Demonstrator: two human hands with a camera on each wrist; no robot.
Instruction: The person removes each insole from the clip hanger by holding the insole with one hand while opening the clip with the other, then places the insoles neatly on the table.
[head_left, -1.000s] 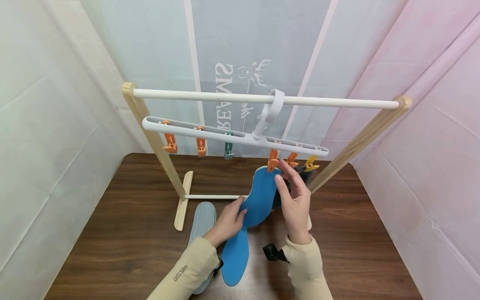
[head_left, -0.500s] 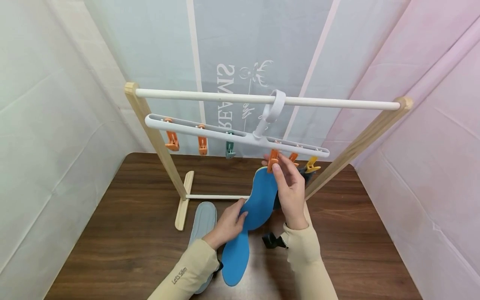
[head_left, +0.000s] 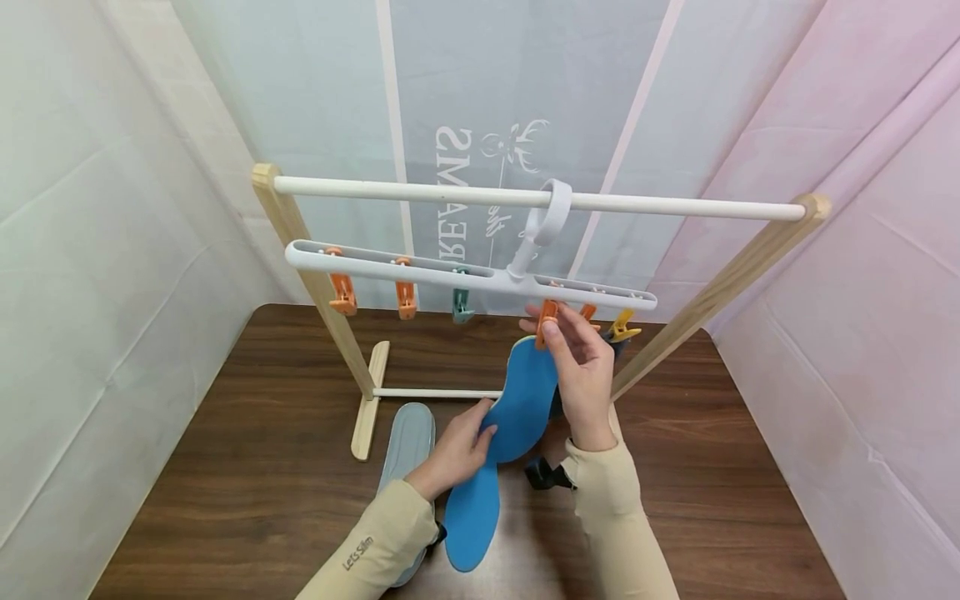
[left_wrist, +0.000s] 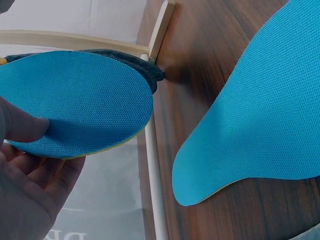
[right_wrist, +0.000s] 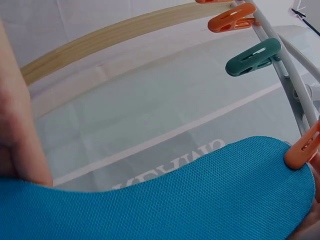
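Observation:
A blue insole (head_left: pixel 523 408) hangs slanted below the white clip hanger (head_left: pixel 450 275), its top end in an orange clip (right_wrist: pixel 300 153). My left hand (head_left: pixel 459 443) grips its lower part, thumb on the blue face and fingers behind, as the left wrist view shows. At the top, my right hand (head_left: pixel 587 367) pinches the orange clip between thumb and fingers. Below, a second blue insole (head_left: pixel 472 518) lies on the table, and a grey insole (head_left: pixel 406 446) lies left of it, partly under my left forearm.
The hanger hooks over the white rail (head_left: pixel 420 193) of a wooden stand (head_left: pixel 318 300). Other clips, orange, green (head_left: pixel 461 302) and yellow (head_left: pixel 623 325), dangle along it. Something dark and fabric-like (left_wrist: pixel 150 72) hangs behind the insole. Pale curtains surround the wooden table (head_left: pixel 247 467).
My right hand has shifted from the insole's upper right edge to the orange clip and now pinches it. My left hand keeps its hold; the hanger's left end has swayed slightly.

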